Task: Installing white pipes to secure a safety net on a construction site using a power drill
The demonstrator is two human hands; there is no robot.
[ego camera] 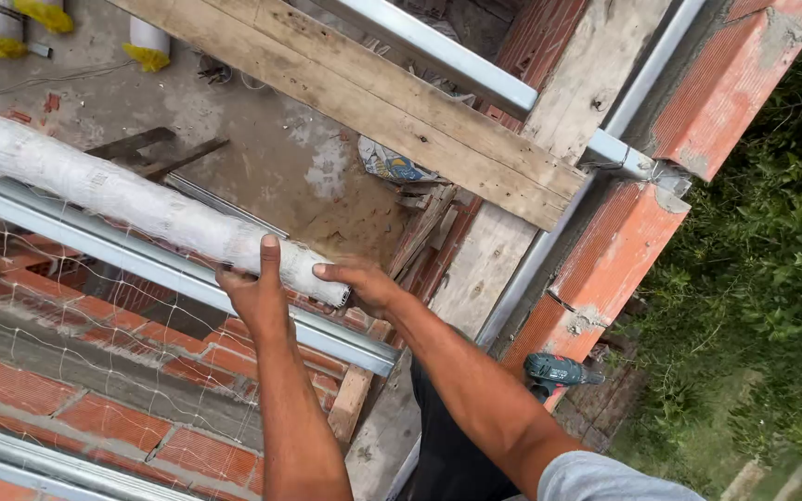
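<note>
Two hands grip a white mesh roll (132,199) at its near end: the left hand (254,288) wraps it from below, thumb up, while the right hand (359,281) curls its fingers over the tip. Beneath runs a metal rail (187,274) along a brick wall (95,390). A wooden plank (392,102) crosses above; a teal drill (554,371) sits lower right.

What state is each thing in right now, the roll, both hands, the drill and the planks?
Mesh roll: partly unrolled, held at its end.
Left hand: gripping the roll.
Right hand: fingers on the roll's end.
Drill: lying unused on brick.
Wooden planks: laid across the metal rails.
</note>
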